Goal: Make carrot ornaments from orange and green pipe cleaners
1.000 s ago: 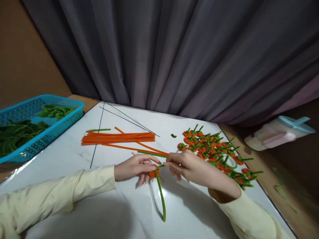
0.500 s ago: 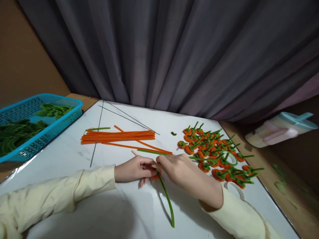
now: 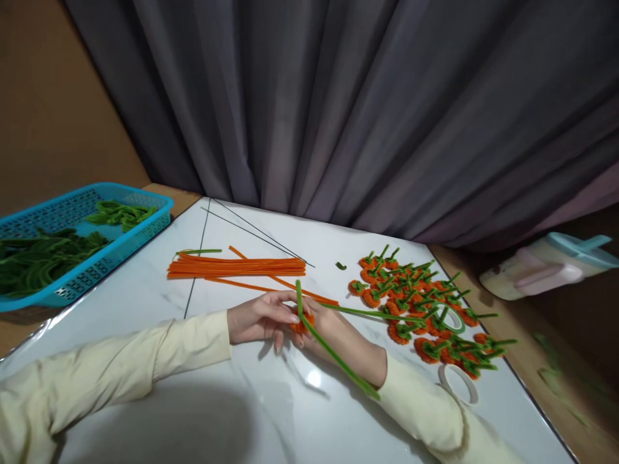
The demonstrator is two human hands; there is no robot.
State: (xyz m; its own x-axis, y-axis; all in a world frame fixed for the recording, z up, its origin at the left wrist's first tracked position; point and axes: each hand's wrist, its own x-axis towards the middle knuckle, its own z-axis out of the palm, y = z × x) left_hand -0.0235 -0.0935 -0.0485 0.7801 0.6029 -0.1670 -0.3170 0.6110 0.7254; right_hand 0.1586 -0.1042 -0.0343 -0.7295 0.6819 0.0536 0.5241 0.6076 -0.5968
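My left hand point(image 3: 261, 319) is closed round a small orange pipe-cleaner pumpkin point(image 3: 300, 323), its thumb on the near side. From the other side my right hand point(image 3: 326, 330) grips the same pumpkin, with its fingers partly hidden behind it. A green pipe cleaner point(image 3: 333, 354) comes out of the pumpkin, one short end pointing up and the long end slanting down over my right wrist. Beyond the hands lies a bundle of orange pipe cleaners point(image 3: 236, 267). Another long green pipe cleaner point(image 3: 360, 312) stretches from behind my right hand towards the finished pumpkins point(image 3: 401, 290).
A blue basket point(image 3: 120, 241) of green pipe-cleaner pieces stands at the left. Thin dark rods point(image 3: 197, 264) lie by the bundle. Two tape rolls point(image 3: 458, 385) are among and near the pumpkins. A tumbler point(image 3: 546, 267) is at the right, with a grey curtain point(image 3: 309, 109) behind.
My right hand has turned and moved under the pumpkin, which now shows between both hands. The green pipe cleaner's long end has swung right, and a short end now stands upright.
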